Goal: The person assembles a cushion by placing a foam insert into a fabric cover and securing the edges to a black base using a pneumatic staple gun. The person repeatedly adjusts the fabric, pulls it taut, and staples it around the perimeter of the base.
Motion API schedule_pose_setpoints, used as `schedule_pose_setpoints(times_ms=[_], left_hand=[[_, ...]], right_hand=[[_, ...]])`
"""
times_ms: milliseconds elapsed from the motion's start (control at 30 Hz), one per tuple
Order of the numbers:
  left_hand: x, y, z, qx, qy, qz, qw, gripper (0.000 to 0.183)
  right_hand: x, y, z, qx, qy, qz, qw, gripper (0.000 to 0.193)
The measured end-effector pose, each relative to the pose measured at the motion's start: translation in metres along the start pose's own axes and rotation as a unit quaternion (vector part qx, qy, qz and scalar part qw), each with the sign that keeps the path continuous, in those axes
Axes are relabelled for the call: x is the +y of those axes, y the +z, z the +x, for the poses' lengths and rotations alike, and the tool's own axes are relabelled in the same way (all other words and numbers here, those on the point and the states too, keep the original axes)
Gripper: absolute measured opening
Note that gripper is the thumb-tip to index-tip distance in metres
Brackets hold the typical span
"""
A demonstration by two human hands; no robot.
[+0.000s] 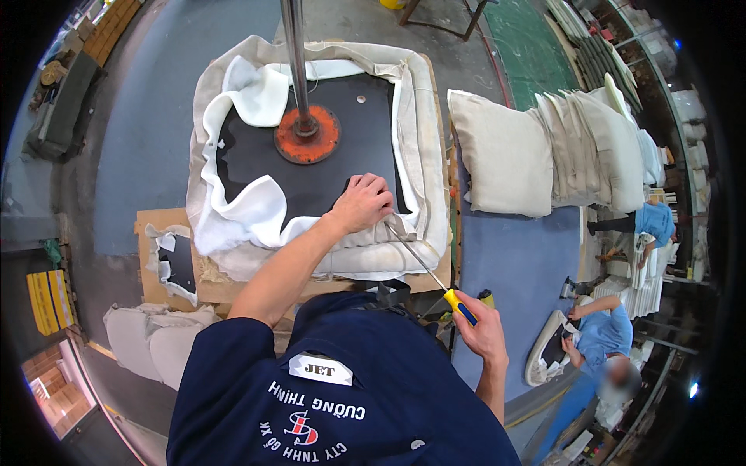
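Note:
A large beige fabric cushion (426, 147) lies underside up before me, with white padding (260, 203) folded around its black panel (365, 120). A round orange press plate (308, 140) on a metal rod bears down on the panel. My left hand (362, 203) is closed at the near right corner, fingers curled over the cover's inner edge; its fingertips are partly hidden. In my right hand (483, 326) is a screwdriver (458, 304) with a yellow and blue handle. Its long shaft slants up to the left, and the tip meets the fabric beside my left hand.
Stacked beige cushions (501, 155) stand on a blue-topped table (517, 248) at right. A brown board (144, 256) juts out at left, carrying a small padded piece (179, 268). More cushions (151, 334) sit lower left. A co-worker in blue (606, 330) handles a cushion at right.

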State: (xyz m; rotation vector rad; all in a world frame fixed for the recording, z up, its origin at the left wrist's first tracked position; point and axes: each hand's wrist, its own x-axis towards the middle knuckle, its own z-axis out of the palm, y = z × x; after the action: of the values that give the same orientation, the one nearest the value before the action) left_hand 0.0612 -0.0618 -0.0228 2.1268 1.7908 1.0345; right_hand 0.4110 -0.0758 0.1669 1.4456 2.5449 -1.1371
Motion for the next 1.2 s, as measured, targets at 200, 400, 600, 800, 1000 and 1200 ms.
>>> schedule_pose_setpoints(times_ms=[200,400,600,800,1000,1200], left_hand=[[-0.008,-0.004,-0.007,-0.001,-0.025,-0.05,0.998,0.01],[0.011,-0.05,-0.019,0.072,-0.103,-0.003,0.992,0.01],[0.005,-0.18,-0.106,0.307,-0.246,0.149,0.907,0.026],[-0.052,-0.177,-0.224,0.342,-0.445,0.26,0.786,0.034],[-0.057,-0.119,-0.219,0.349,-0.488,0.073,0.796,0.063],[-0.064,-0.122,-0.226,0.364,-0.471,0.071,0.8,0.065]], right_hand=[[-0.009,-0.011,0.01,-0.027,-0.018,-0.038,0.999,0.041],[-0.016,-0.025,0.021,-0.037,-0.022,-0.126,0.991,0.04],[-0.022,-0.04,0.035,-0.067,-0.054,-0.175,0.981,0.043],[-0.043,-0.065,0.06,-0.12,-0.077,-0.285,0.948,0.048],[-0.07,-0.075,0.077,-0.149,-0.061,-0.318,0.934,0.047],[-0.054,-0.084,0.09,-0.165,-0.049,-0.281,0.944,0.047]])
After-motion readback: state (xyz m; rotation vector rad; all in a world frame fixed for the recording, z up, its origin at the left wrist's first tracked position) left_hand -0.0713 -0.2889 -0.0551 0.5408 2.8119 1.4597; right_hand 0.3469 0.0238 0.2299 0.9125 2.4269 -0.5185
